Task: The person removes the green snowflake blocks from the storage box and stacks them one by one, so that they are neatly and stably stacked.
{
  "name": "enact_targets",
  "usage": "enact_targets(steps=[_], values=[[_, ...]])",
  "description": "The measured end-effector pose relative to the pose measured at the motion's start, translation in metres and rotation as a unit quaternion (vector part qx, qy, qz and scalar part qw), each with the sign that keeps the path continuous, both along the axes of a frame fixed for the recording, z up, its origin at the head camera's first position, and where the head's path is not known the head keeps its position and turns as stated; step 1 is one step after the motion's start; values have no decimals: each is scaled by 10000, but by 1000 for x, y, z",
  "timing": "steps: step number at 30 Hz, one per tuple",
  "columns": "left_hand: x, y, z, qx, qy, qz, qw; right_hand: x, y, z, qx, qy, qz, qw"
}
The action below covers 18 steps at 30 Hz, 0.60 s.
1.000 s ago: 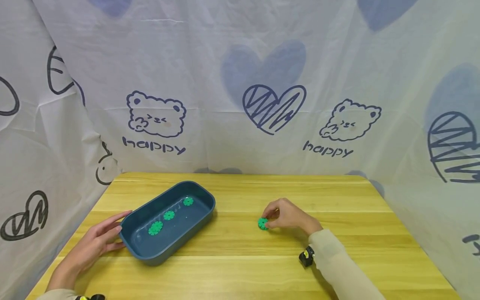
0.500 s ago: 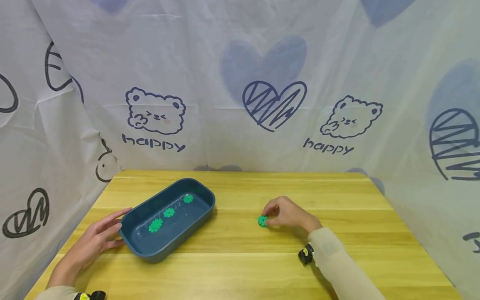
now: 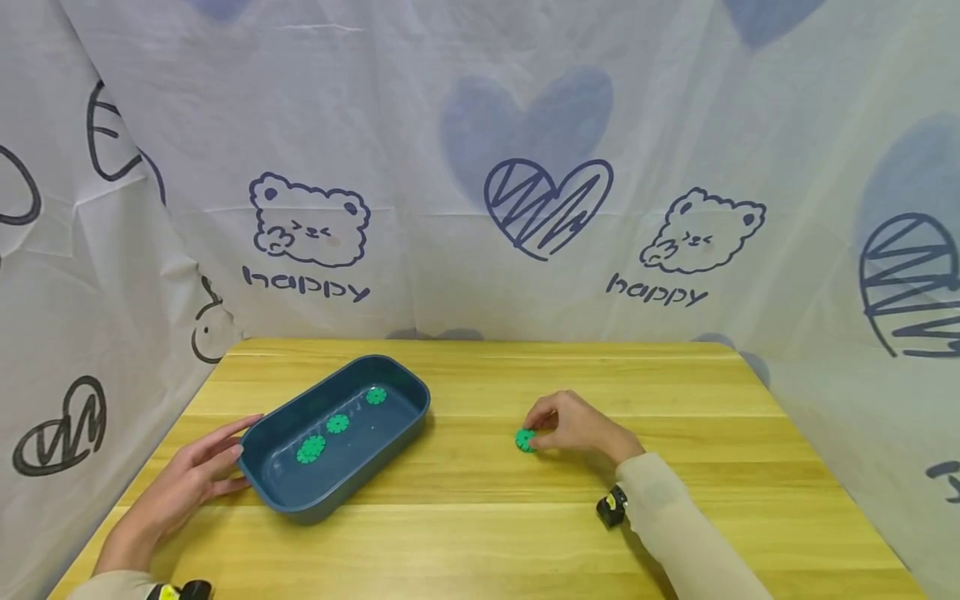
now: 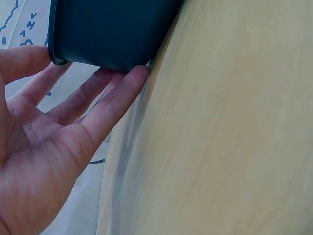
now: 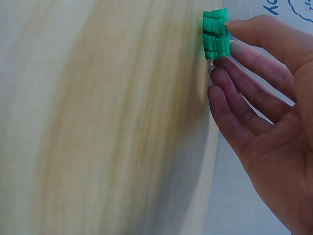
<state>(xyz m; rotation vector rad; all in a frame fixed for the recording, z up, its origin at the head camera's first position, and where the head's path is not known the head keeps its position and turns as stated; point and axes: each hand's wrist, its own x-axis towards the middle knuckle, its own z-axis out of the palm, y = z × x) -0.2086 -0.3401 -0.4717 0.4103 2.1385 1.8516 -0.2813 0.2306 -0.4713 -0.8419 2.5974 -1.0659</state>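
Observation:
A dark blue rectangular bin point(image 3: 375, 467) stands at an angle on the left of the table, with several green notched discs point(image 3: 338, 424) lying on its floor. My left hand point(image 3: 176, 483) rests against the bin's near left end. Its fingers are spread along the outer wall, and the thumb touches the rim, as the left wrist view also shows. Right of the bin, my right hand point(image 3: 577, 429) pinches a short stack of green notched discs point(image 5: 215, 33) at the table surface. The thumb and a finger meet the stack's side; its far side is hidden.
The pale wooden table point(image 3: 480, 550) extends to a hanging white cloth point(image 3: 427, 275) printed with hearts and bears. More of that cloth hangs at both sides. A small black device point(image 3: 612, 507) sits at the right wrist.
The head view has tilted slightly, so the scene sits a little higher in the picture. Both hands, the bin and the discs keep their places on the table.

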Motion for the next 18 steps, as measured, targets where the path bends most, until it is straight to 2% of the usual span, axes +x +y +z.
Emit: enact_targets(steps=[18], values=[[0, 0, 0, 56, 2, -59, 10000, 1, 2, -1, -103, -42, 32, 9999]])
